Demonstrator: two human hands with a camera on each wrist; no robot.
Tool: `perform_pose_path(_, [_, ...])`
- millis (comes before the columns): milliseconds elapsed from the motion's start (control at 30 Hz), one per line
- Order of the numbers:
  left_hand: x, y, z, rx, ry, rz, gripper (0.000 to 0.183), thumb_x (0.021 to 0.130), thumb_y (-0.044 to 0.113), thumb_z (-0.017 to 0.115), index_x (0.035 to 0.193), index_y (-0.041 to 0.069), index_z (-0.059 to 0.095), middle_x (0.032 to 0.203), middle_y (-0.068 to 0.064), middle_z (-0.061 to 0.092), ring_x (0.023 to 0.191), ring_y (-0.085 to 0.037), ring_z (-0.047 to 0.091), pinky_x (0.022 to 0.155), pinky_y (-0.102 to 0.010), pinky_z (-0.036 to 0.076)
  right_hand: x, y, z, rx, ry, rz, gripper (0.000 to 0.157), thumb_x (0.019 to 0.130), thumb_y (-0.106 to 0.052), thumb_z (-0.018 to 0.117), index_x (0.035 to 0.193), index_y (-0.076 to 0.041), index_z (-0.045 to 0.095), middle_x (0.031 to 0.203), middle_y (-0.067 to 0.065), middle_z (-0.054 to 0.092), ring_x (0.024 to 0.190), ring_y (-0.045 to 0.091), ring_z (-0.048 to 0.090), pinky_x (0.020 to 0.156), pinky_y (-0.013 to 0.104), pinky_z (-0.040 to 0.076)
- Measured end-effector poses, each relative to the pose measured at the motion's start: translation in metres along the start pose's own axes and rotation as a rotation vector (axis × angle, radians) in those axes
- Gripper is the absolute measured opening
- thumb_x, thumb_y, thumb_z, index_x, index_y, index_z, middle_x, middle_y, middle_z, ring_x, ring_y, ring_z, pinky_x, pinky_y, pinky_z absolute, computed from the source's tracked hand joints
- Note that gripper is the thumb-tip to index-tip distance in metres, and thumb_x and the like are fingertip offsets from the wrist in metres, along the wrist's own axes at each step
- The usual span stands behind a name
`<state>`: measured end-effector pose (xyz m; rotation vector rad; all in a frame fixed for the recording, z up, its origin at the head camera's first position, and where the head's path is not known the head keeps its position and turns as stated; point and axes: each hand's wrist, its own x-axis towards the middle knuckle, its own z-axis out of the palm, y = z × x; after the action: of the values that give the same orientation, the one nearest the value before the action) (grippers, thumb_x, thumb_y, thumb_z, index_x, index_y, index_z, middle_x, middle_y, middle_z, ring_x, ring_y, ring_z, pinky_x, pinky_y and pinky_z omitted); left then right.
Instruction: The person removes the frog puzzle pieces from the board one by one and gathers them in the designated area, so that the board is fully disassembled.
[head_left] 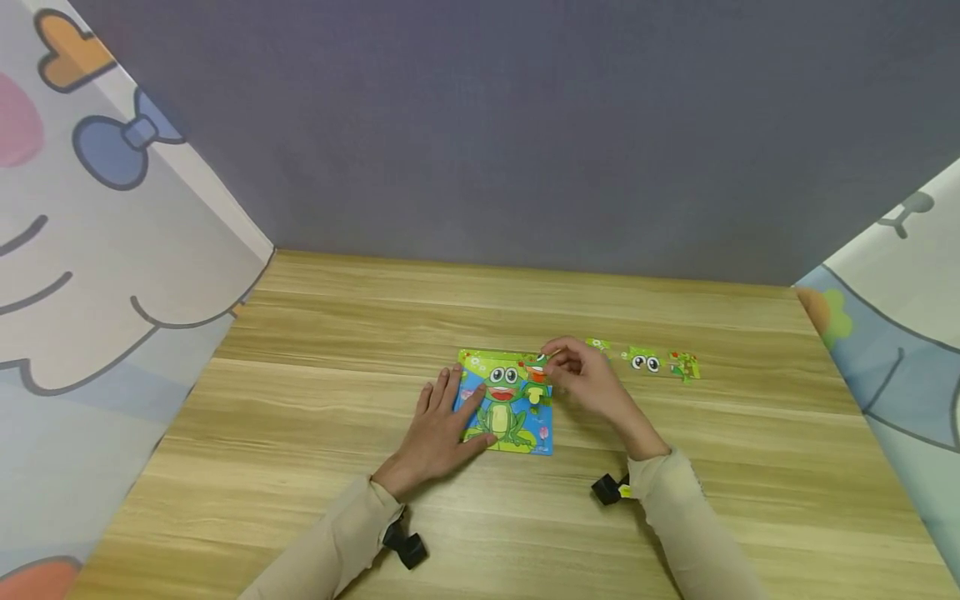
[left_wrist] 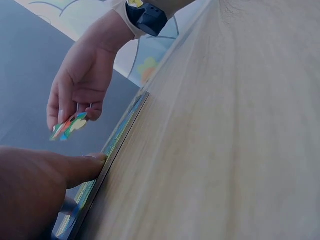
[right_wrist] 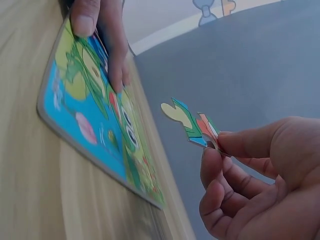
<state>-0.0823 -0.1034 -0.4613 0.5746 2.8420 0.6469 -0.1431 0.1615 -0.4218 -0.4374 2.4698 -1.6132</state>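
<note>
A square frog-picture puzzle board [head_left: 545, 421] lies on the table, a frog printed on blue and green. My left hand [head_left: 441, 429] rests on its left side with the fingers spread, and in the right wrist view the thumb [right_wrist: 84, 20] touches its near edge. Just above the board's upper right part, my right hand [head_left: 592, 385] pinches a puzzle piece [right_wrist: 186, 124] between thumb and fingertips. Green, orange and blue show on this piece, with a pale yellow rounded tab; it is tilted and apart from the board in the left wrist view [left_wrist: 70, 126].
Several loose puzzle pieces lie right of the board: one with two eyes [head_left: 645, 362], a green and red one [head_left: 686, 367] and a small green one [head_left: 597, 343], partly behind the right hand. A grey panel [head_left: 525, 142] stands along the table's back edge.
</note>
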Motion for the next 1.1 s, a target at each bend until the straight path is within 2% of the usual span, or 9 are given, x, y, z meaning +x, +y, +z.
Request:
perform_pose_path(167, [-0.001, 0.001, 0.0, 0.0, -0.002, 0.001, 0.073, 0.097, 0.052, 0.056, 0.156, 0.015, 0.036, 0.168, -0.024, 0.004, 0.157, -0.042, 0.004, 0.125, -0.062, 0.008, -0.005, 0.005, -0.014, -0.007, 0.021, 0.044, 0.025, 0.098, -0.007, 0.062, 0.121, 0.002, 0.062, 0.101, 0.023, 0.069, 0.076, 0.01, 0.063, 0.067, 0.029, 0.054])
perform_pose_path(467, [-0.001, 0.001, -0.001, 0.001, -0.006, 0.001, 0.073, 0.097, 0.052, 0.056, 0.156, 0.015, 0.036, 0.168, -0.024, 0.004, 0.157, -0.042, 0.003, 0.125, -0.062, 0.008, -0.02, 0.013, -0.04, 0.018, 0.051, 0.074, 0.026, 0.099, -0.007, 0.06, 0.123, 0.005, 0.06, 0.103, 0.024, 0.066, 0.077, 0.011, 0.065, 0.065, 0.026, 0.054])
perform_pose_path(633, [-0.001, 0.001, -0.001, 0.002, -0.006, 0.001, 0.074, 0.097, 0.053, 0.056, 0.156, 0.015, 0.036, 0.168, -0.024, 0.004, 0.158, -0.042, 0.003, 0.125, -0.062, 0.008, -0.027, 0.017, -0.051, 0.025, 0.068, 0.089, 0.028, 0.099, -0.009, 0.061, 0.123, 0.006, 0.059, 0.1, 0.015, 0.066, 0.078, 0.007, 0.065, 0.065, 0.024, 0.054])
perform_pose_path(700, [0.0, 0.001, 0.0, 0.005, -0.005, 0.002, 0.074, 0.097, 0.053, 0.056, 0.157, 0.015, 0.036, 0.169, -0.024, 0.004, 0.158, -0.042, 0.003, 0.125, -0.062, 0.008, -0.029, 0.02, -0.054, 0.019, 0.075, 0.084, 0.029, 0.099, -0.008, 0.061, 0.124, 0.007, 0.058, 0.098, 0.011, 0.067, 0.079, 0.004, 0.066, 0.069, 0.025, 0.056])
perform_pose_path(933, [0.0, 0.0, 0.001, 0.008, -0.008, 0.005, 0.074, 0.097, 0.054, 0.055, 0.157, 0.016, 0.035, 0.169, -0.023, 0.003, 0.158, -0.041, 0.002, 0.125, -0.062, 0.008, -0.037, 0.029, -0.065, 0.038, 0.088, 0.057, 0.033, 0.099, -0.006, 0.06, 0.126, 0.012, 0.054, 0.093, -0.008, 0.066, 0.079, 0.001, 0.067, 0.072, 0.025, 0.058])
perform_pose_path(1100, [0.0, 0.0, 0.001, 0.011, -0.001, 0.006, 0.074, 0.097, 0.054, 0.055, 0.157, 0.016, 0.035, 0.169, -0.023, 0.004, 0.158, -0.042, 0.003, 0.125, -0.062, 0.008, -0.041, 0.033, -0.071, 0.058, 0.109, 0.03, 0.033, 0.098, -0.004, 0.061, 0.124, 0.016, 0.053, 0.09, -0.011, 0.067, 0.077, 0.003, 0.068, 0.07, 0.023, 0.058])
